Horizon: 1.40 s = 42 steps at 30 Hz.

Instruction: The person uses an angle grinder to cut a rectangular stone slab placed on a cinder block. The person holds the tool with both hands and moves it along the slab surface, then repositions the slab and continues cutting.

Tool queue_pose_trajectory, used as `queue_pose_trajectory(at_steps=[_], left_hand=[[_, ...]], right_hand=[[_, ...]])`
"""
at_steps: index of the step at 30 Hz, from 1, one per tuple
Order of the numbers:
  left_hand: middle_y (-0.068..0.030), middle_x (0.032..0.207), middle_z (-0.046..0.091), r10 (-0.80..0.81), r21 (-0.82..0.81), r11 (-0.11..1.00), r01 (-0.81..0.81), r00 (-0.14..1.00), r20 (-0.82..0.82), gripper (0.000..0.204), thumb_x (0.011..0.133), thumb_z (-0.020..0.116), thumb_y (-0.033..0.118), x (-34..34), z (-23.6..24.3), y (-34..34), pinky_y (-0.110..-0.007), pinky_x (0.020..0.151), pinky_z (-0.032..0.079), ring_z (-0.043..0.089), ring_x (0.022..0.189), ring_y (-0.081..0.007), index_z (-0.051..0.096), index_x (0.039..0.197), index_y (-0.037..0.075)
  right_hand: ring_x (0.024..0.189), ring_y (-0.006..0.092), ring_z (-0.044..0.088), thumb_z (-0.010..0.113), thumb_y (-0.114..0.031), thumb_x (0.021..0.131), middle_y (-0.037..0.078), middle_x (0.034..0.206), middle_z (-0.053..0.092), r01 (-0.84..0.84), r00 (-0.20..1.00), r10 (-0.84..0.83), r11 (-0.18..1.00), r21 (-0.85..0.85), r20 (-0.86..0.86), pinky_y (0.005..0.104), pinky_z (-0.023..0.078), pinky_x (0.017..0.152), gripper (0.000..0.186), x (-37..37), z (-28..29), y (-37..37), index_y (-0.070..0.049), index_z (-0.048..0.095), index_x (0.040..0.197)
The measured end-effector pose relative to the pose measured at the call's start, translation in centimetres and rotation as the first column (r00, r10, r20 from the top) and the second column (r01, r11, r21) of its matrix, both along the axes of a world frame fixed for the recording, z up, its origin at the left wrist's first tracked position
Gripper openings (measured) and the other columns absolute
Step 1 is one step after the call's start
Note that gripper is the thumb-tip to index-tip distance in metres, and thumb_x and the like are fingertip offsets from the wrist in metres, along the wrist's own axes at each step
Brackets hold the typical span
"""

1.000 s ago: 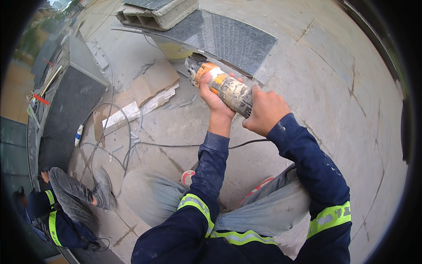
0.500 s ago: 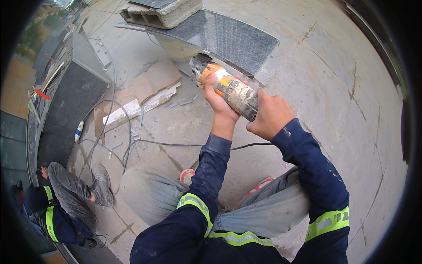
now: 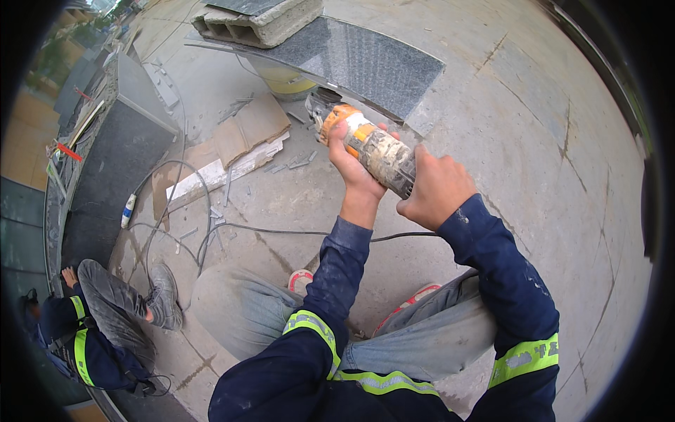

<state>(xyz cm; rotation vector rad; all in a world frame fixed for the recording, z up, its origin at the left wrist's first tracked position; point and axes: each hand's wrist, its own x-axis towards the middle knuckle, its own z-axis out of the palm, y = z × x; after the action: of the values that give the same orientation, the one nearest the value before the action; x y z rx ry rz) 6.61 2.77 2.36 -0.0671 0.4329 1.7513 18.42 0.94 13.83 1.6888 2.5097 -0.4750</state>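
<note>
I hold a dusty cylindrical power tool (image 3: 368,144) with orange parts in both hands. My left hand (image 3: 355,169) is wrapped round its front half, thumb along the top. My right hand (image 3: 439,183) grips its rear end. The dark head of the tool is at the near edge of a grey speckled stone slab (image 3: 365,63); whether it touches the edge I cannot tell. A hollow concrete block (image 3: 274,24) lies on the slab's left end, and a yellow bucket (image 3: 288,84) shows beneath the slab.
A co-worker (image 3: 77,337) in a dark high-visibility jacket sits at lower left by a dark stone-faced ledge (image 3: 105,169). Cardboard (image 3: 242,126), white strips (image 3: 197,183), offcuts and looping cables lie on the concrete floor (image 3: 534,211). A white-and-blue connector (image 3: 128,211) lies near the ledge.
Over the last second the tool and both my hands have shifted slightly right and down in the view. The co-worker at lower left has barely moved.
</note>
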Motion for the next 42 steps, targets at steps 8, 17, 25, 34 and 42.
queue_pose_trajectory(at_steps=[8, 17, 25, 34, 42], left_hand=[[-0.0144, 0.085, 0.059, 0.024, 0.042, 0.999, -0.025, 1.000, 0.018, 0.048, 0.081, 0.056, 0.048, 0.0, 0.2, 0.1, -0.043, 0.061, 0.057, 0.064, 0.071, -0.0317, 0.046, 0.109, 0.010], [-0.0150, 0.084, 0.058, 0.031, 0.025, 0.999, -0.031, 0.999, 0.010, 0.048, 0.080, 0.056, 0.048, -1.0, -0.3, 1.2, -0.044, 0.061, 0.056, 0.064, 0.071, -0.0333, 0.046, 0.107, 0.009], [-0.0153, 0.084, 0.059, 0.029, 0.048, 0.998, -0.028, 1.000, -0.007, 0.049, 0.080, 0.057, 0.047, -1.9, -1.1, 2.1, -0.044, 0.061, 0.056, 0.064, 0.071, -0.0335, 0.046, 0.108, 0.009], [-0.0118, 0.088, 0.056, 0.012, -0.005, 1.000, -0.012, 1.000, 0.002, 0.050, 0.079, 0.055, 0.052, -2.5, -2.0, 2.9, -0.048, 0.066, 0.053, 0.060, 0.077, -0.0306, 0.046, 0.109, 0.013], [-0.0144, 0.083, 0.059, 0.035, 0.026, 0.999, -0.036, 0.999, 0.042, 0.049, 0.080, 0.057, 0.047, -2.0, -1.4, 2.4, -0.043, 0.061, 0.057, 0.064, 0.070, -0.0320, 0.046, 0.109, 0.010]], right_hand=[[0.078, 0.0400, 0.067, 0.070, -0.012, 0.064, 0.024, 0.080, 0.065, 0.005, 1.000, -0.005, 1.000, -0.005, -0.009, 0.0447, 0.056, 0.073, 0.036, 0.0, -0.3, 0.4, 0.002, 0.056, 0.093], [0.075, 0.0425, 0.065, 0.071, -0.019, 0.058, 0.025, 0.074, 0.064, -0.008, 0.998, 0.010, 0.999, 0.034, -0.065, 0.0469, 0.054, 0.072, 0.044, -0.5, -1.8, 1.7, 0.004, 0.056, 0.092], [0.076, 0.0419, 0.065, 0.071, -0.021, 0.060, 0.025, 0.076, 0.064, -0.013, 0.999, 0.015, 0.999, 0.033, -0.049, 0.0464, 0.054, 0.072, 0.044, -1.3, -2.6, 2.6, 0.003, 0.056, 0.093], [0.076, 0.0422, 0.065, 0.071, -0.020, 0.059, 0.026, 0.076, 0.064, -0.028, 0.999, 0.030, 0.998, 0.050, -0.044, 0.0464, 0.054, 0.072, 0.046, -2.0, -3.3, 3.3, 0.004, 0.056, 0.096], [0.075, 0.0427, 0.065, 0.070, -0.019, 0.059, 0.026, 0.073, 0.064, -0.020, 0.998, 0.022, 0.999, 0.036, -0.053, 0.0469, 0.055, 0.072, 0.048, -1.7, -2.7, 2.9, 0.004, 0.055, 0.098]])
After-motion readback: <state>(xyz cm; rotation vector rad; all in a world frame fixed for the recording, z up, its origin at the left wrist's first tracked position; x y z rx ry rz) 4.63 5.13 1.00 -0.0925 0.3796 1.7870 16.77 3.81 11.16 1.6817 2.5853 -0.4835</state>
